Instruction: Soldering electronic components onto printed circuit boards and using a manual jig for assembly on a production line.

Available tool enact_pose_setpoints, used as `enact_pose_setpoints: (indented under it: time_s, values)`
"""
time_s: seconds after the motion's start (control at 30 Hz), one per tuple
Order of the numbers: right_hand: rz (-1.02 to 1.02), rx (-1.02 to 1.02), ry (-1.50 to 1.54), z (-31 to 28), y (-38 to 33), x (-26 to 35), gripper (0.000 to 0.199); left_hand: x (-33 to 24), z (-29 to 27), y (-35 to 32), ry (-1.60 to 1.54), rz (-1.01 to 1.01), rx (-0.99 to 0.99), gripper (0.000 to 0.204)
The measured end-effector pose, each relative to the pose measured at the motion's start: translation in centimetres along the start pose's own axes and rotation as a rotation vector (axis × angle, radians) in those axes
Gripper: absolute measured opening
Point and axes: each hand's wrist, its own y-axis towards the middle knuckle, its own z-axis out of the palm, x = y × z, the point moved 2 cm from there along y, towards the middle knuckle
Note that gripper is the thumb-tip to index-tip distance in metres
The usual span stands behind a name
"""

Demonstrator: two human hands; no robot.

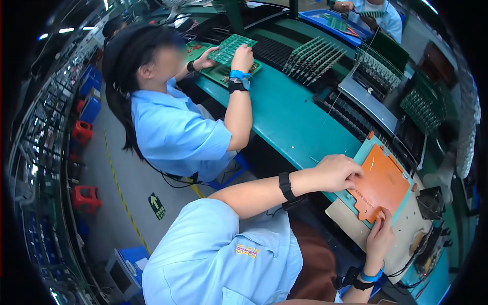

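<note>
An orange flat board [386,180] lies in a teal frame [365,148] on a beige plate [351,219] at the edge of the green bench. My left hand [336,173], with a black wristband, has its curled fingers pressed on the board's far left edge. My right hand [381,238], with a blue wrist strap, pinches the board's near corner. A row of small holes runs along the board between the two hands.
A co-worker in a blue shirt [175,134] sits to the left, handling a green circuit panel [231,47] over a green tray. Racks of green circuit boards [312,58] stand along the green bench [284,117]. Red stools [85,198] and blue bins line the aisle.
</note>
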Motion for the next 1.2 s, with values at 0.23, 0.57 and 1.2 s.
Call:
enact_pose_setpoints:
  time_s: [0.23, 0.57, 1.2]
  values:
    - [-0.034, -0.044, 0.029, 0.3, 0.7, -1.4, 0.043, 2.2, -0.7, -1.2, 0.076, -0.214, -0.230, 0.071]
    - [-0.235, 0.218, 0.160, 2.6, 4.9, 7.7, 0.056, 3.3, -0.2, 0.4, 0.121, -0.303, 0.028, 0.059]
    - [-0.256, 0.200, 0.362, 3.0, 5.6, 8.3, 0.048, 3.9, 0.4, -0.1, 0.142, -0.298, -0.038, 0.053]
